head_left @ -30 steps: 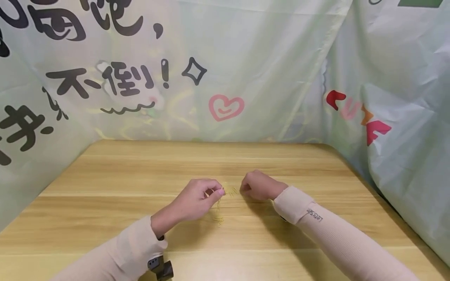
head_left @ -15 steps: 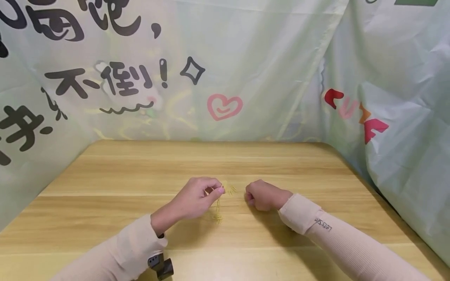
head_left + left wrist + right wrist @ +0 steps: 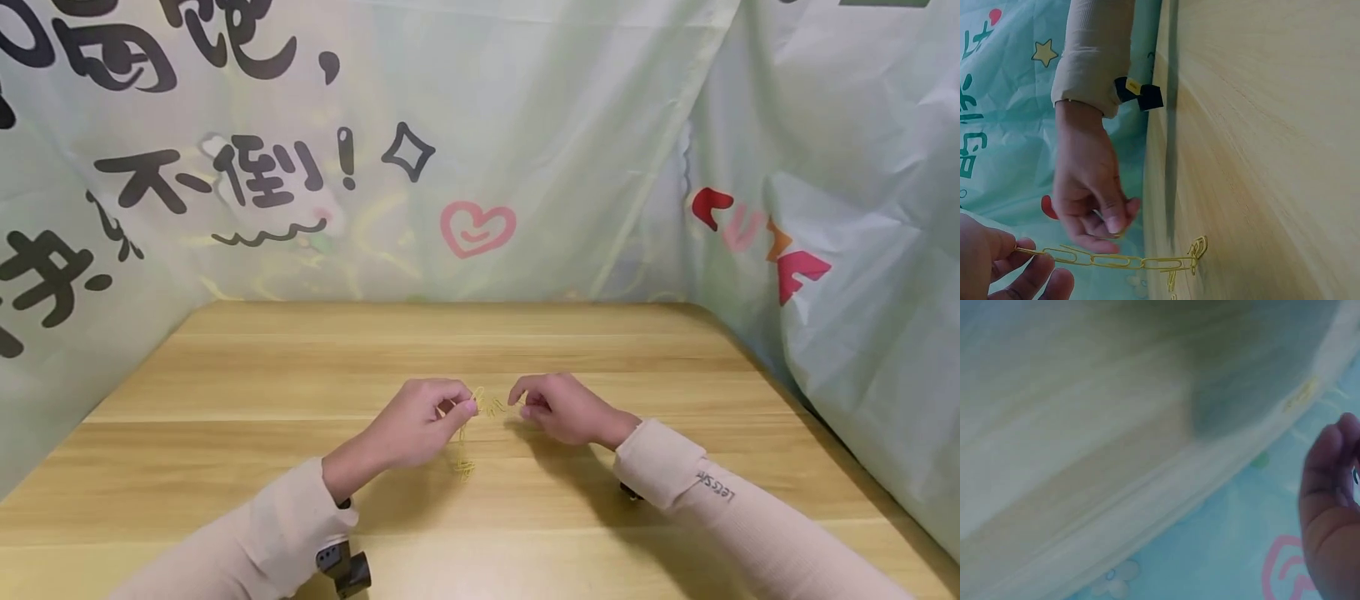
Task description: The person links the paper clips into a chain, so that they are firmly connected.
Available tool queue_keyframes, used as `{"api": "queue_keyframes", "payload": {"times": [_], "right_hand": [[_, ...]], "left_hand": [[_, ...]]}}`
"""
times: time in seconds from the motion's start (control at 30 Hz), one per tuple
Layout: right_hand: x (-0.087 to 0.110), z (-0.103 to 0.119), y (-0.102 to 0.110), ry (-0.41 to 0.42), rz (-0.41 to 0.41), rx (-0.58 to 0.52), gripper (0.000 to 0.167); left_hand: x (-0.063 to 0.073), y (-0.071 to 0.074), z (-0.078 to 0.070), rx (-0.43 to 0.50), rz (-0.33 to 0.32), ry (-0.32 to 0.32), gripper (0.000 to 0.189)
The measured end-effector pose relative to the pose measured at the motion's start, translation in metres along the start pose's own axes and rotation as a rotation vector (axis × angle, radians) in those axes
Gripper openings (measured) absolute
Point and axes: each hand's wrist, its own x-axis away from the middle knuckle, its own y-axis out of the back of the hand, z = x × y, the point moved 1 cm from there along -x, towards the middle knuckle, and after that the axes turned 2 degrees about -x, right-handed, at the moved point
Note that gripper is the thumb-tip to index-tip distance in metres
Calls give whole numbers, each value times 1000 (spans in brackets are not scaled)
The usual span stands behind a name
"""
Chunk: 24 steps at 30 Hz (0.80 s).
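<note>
In the head view my left hand (image 3: 420,425) pinches the upper end of a chain of linked yellow paper clips (image 3: 1110,260) between thumb and fingers. The chain hangs down, and its lower end (image 3: 465,470) gathers in a small heap at the tabletop. Facing it across a short gap, my right hand (image 3: 566,408) has thumb and index finger curved toward each other. A small yellow paper clip (image 3: 1117,235) shows at those fingertips in the left wrist view. Several loose paper clips (image 3: 495,407) lie between the hands.
The wooden table (image 3: 300,358) stretches around both hands. A pale printed cloth (image 3: 570,167) with dark lettering and a pink heart hangs behind it and along both sides. A black wrist camera (image 3: 345,571) sits under the left sleeve.
My right hand has drawn slightly right, and its fingers have turned from a closed fist shape to point left with the fingertips showing. The left hand and chain have hardly moved.
</note>
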Motion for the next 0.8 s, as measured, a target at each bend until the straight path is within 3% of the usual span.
{"api": "queue_keyframes", "payload": {"times": [0.2, 0.33, 0.5, 0.8], "right_hand": [[0, 8, 8, -29, -62, -150, 20], [0, 14, 8, 8, -108, -229, 24], [0, 19, 4, 58, -135, -340, 26], [-1, 30, 8, 139, -208, -304, 29]], "left_hand": [[-2, 0, 0, -5, 5, -2, 20], [-3, -1, 2, 2, 3, -7, 21], [-1, -3, 4, 20, 30, 30, 21], [-5, -4, 3, 13, 49, 37, 20]]}}
